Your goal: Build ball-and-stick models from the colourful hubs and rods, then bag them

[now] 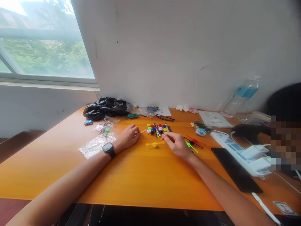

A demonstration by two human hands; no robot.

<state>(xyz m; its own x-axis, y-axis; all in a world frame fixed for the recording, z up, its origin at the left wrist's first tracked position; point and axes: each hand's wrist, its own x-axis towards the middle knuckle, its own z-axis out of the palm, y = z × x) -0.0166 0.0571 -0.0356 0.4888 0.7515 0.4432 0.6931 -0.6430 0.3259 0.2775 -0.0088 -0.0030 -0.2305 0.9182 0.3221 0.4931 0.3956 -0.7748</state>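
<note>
My left hand point(129, 136), with a black watch on its wrist, rests on the orange table point(131, 175) and pinches a small white stick point(142, 131) whose tip points right. My right hand point(176, 143) lies opposite it with fingers curled, fingertips close to a heap of small coloured plastic caps and sticks point(158, 128); whether it holds a piece is unclear. Between the hands lies a yellow propeller-like piece point(154, 144). Green point(191, 146) and red point(195, 141) propeller pieces lie just right of my right hand.
Clear plastic bags point(98, 141) and a black bag point(105, 108) lie at the left. A black phone point(236, 169), a white power strip point(244, 150), papers and a water bottle point(242, 95) are on the right, where another person sits at the edge.
</note>
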